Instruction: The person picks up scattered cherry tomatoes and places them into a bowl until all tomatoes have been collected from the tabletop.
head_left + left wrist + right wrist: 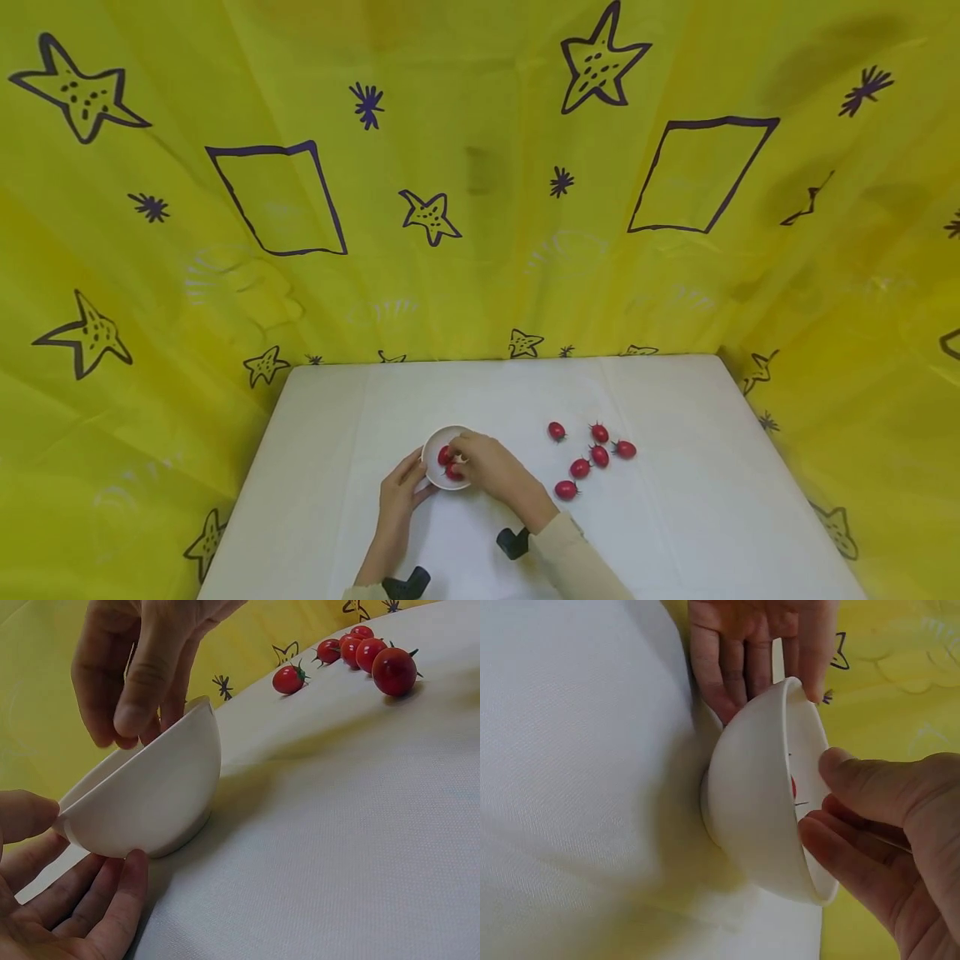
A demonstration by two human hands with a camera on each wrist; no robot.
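White and smooth, a round bowl [161,791] is pinched at its eight o'clock by the left hand [401,486], presumably for steadiness. The right hand [491,468], fingers slightly parted and apparently gripping nothing, hangs over two oval red tomatoes [445,456]; six loose red tomatoes [599,456] lie toward three o'clock.

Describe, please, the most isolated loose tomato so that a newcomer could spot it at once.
On the white table, find the white bowl in the head view, then look right to six loose red tomatoes. Yours is the lone tomato at that group's far left corner. The other five lie closer together, while this one sits apart.
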